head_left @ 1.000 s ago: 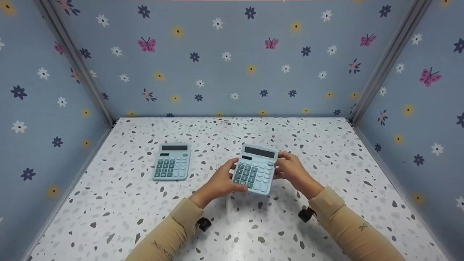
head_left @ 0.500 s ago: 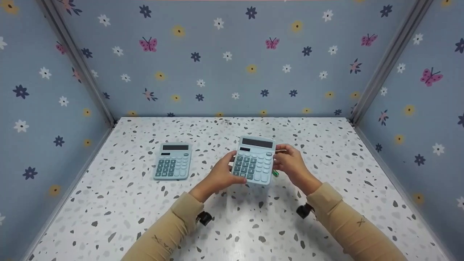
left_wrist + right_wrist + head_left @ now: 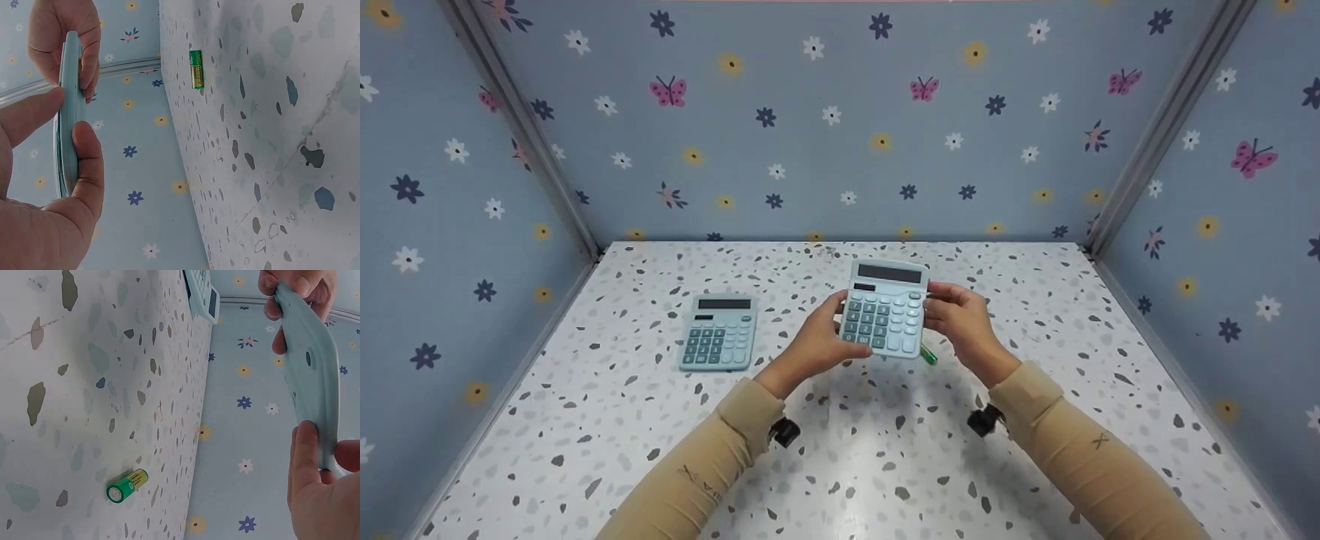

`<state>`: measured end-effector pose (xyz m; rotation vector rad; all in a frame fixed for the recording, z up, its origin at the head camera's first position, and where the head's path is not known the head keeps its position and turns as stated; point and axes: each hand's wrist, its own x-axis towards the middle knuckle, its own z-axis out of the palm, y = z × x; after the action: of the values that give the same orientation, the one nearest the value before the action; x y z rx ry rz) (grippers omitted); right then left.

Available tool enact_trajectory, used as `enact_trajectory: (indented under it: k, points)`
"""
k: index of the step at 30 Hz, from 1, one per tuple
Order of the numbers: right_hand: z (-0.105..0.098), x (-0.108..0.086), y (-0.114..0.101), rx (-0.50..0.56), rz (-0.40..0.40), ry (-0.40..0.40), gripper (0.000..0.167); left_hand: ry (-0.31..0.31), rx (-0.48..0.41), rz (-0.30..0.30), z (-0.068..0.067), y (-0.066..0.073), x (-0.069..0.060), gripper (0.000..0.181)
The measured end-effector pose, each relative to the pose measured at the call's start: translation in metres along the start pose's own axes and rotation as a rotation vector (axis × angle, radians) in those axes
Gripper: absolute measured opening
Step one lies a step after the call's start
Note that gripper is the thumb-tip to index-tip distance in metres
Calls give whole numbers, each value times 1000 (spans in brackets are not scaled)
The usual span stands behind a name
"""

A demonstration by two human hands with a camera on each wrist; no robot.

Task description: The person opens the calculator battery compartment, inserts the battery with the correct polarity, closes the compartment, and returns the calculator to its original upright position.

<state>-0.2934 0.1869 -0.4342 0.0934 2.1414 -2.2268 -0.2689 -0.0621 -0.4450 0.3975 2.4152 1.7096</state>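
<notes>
Both hands hold a light blue calculator [image 3: 885, 309] above the table, its keys and display facing up and toward the head camera. On its left edge and lower corner, my left hand [image 3: 814, 346] grips it between thumb and fingers. My right hand [image 3: 969, 324] pinches the opposite edge, thumb and fingers on either side in the right wrist view. The calculator's back [image 3: 310, 377] shows there too, with a small dark oval spot. Below it on the table lies a green and yellow battery [image 3: 196, 70], partly hidden by the calculator in the head view.
A second light blue calculator [image 3: 718, 334] lies face up on the speckled white table [image 3: 585, 420], left of the hands. Blue flowered panels [image 3: 825, 157] enclose the back and both sides.
Both hands have raised the calculator and shifted it slightly farther from the person. The green battery beneath it has come into view. The other calculator has stayed in place.
</notes>
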Motion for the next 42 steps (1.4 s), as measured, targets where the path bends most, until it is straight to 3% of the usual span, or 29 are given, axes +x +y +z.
enact_trajectory:
  k: [4, 16, 24, 34, 42]
  points:
    - [2, 5, -3, -11, -11, 29, 39, -2, -3, 19, -2, 3, 5, 106]
    - [3, 21, -9, -71, -2, 14, 38, 33, 42, 27, -3, 6, 20, 102]
    - [7, 33, -9, -164, 6, 28, 40, 81, 73, 28, -3, 4, 32, 102]
    - [10, 49, 4, -232, -33, 32, 39, 106, 117, 22, -1, -10, 42, 104]
    - [14, 62, 13, -228, 32, 35, 41, 104, 149, -4, 1, -23, 50, 98]
